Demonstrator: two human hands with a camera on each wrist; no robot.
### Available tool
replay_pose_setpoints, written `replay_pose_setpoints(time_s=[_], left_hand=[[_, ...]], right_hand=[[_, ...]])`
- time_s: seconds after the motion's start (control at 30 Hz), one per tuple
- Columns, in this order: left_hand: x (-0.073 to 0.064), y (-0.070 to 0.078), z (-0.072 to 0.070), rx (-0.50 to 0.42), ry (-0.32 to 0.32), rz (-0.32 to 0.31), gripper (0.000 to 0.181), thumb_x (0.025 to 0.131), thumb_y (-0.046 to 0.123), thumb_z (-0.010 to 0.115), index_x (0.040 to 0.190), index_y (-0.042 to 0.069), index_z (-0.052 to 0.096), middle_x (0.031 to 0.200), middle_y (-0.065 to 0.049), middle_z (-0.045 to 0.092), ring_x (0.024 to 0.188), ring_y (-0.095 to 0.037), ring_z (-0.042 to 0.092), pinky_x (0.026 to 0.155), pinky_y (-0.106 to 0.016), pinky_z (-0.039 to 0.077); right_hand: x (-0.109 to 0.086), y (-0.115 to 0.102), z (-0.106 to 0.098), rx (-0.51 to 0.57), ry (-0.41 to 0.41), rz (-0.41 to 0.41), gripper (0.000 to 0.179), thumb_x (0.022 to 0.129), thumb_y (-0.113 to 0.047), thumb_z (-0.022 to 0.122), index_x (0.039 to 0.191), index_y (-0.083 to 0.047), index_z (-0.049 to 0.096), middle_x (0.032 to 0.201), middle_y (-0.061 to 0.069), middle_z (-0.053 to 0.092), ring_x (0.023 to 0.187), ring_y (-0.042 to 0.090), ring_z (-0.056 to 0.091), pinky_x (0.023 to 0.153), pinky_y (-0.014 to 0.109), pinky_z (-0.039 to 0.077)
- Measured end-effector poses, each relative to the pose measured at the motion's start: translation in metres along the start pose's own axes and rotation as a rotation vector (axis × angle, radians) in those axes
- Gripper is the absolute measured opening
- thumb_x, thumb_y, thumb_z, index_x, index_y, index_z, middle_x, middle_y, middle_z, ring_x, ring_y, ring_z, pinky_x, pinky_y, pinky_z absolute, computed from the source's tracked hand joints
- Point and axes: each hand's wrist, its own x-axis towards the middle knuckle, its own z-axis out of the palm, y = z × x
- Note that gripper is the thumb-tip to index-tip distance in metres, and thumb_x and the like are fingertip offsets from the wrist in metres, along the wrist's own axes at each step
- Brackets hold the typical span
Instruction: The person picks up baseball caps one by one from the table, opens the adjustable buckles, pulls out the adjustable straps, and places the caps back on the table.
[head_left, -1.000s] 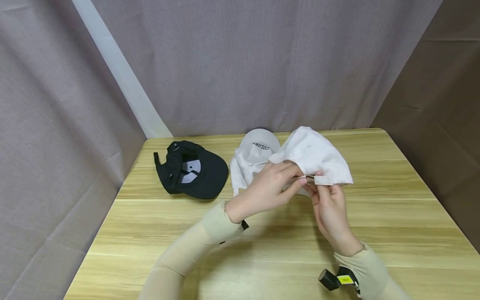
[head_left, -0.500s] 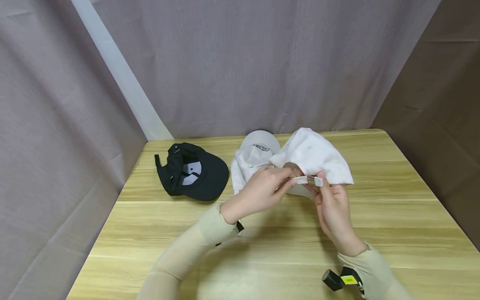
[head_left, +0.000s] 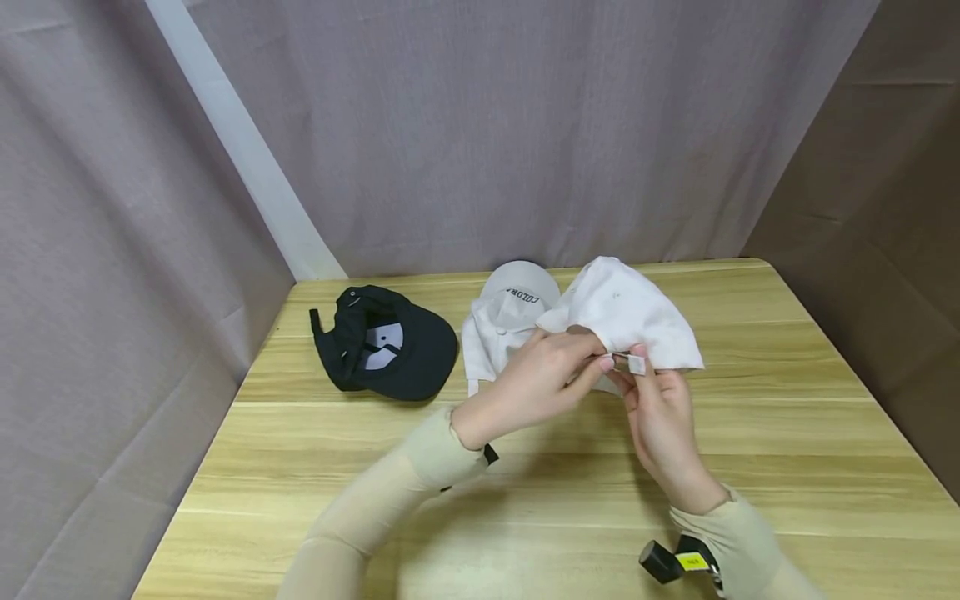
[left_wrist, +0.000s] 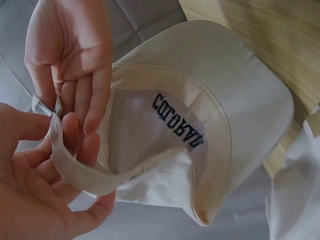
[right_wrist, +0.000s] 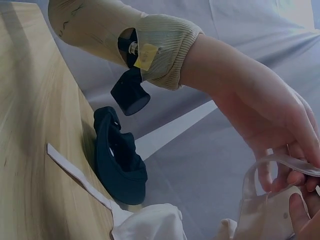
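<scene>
A white baseball cap (head_left: 626, 304) is held up above the table, its brim partly hidden behind the hands. Dark lettering shows through the inside of this cap (left_wrist: 175, 117) in the left wrist view. My left hand (head_left: 536, 375) pinches its back strap (left_wrist: 82, 172) between thumb and fingers. Close beside it, my right hand (head_left: 663, 421) pinches the strap's short end (head_left: 637, 364) by the buckle with thumb and fingers. A second white cap (head_left: 487, 329), with dark lettering, lies behind my left hand and is partly covered by it.
A black cap (head_left: 420, 350) lies upturned at the left of the wooden table (head_left: 787, 433), its strap sticking out. The other white cap's loose strap (right_wrist: 77, 172) stretches over the wood. Grey curtain (head_left: 525, 125) hangs behind the table.
My left hand drew the strap leftward, then came back right to the buckle. The strap's end beyond the buckle is shorter than a second ago. The other caps stay put.
</scene>
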Motion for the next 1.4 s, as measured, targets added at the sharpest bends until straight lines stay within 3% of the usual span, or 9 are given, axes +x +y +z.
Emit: replay_pose_setpoints(time_s=[0.23,0.77,1.03,1.4], left_hand=[[0.002,0.001,0.002,-0.045,0.013,0.032,0.015,0.105,0.023,0.055,0.098,0.013,0.065,0.081,0.005,0.058,0.075,-0.007,0.052,0.07,-0.022,0.043],[-0.007,-0.008,0.001,-0.044,0.0,0.012,0.015,0.105,0.025,0.055,0.103,0.015,0.067,0.087,0.006,0.063,0.078,-0.007,0.056,0.071,-0.024,0.046],[-0.013,-0.017,0.0,-0.037,-0.002,-0.029,0.013,0.104,0.021,0.057,0.096,0.013,0.064,0.076,0.006,0.056,0.075,-0.011,0.054,0.07,-0.028,0.044],[-0.015,-0.026,-0.004,-0.064,0.003,-0.028,0.015,0.104,0.02,0.057,0.093,0.012,0.064,0.069,0.009,0.055,0.075,-0.008,0.054,0.072,-0.026,0.043]], right_hand=[[0.0,0.001,-0.002,0.009,-0.007,-0.021,0.022,0.106,-0.015,0.049,0.108,-0.003,0.067,0.105,0.006,0.066,0.098,0.013,0.067,0.091,0.026,0.052],[-0.002,0.003,-0.001,-0.03,0.012,0.008,0.02,0.106,-0.014,0.049,0.108,-0.003,0.066,0.107,0.005,0.064,0.1,0.012,0.065,0.094,0.028,0.052],[0.003,-0.006,-0.007,0.052,0.004,-0.052,0.026,0.107,-0.012,0.047,0.122,0.005,0.057,0.118,0.012,0.064,0.108,0.02,0.068,0.094,0.029,0.052],[0.007,-0.013,-0.015,0.151,-0.014,-0.087,0.025,0.106,-0.006,0.046,0.122,0.011,0.054,0.116,0.017,0.063,0.107,0.027,0.07,0.095,0.036,0.052]])
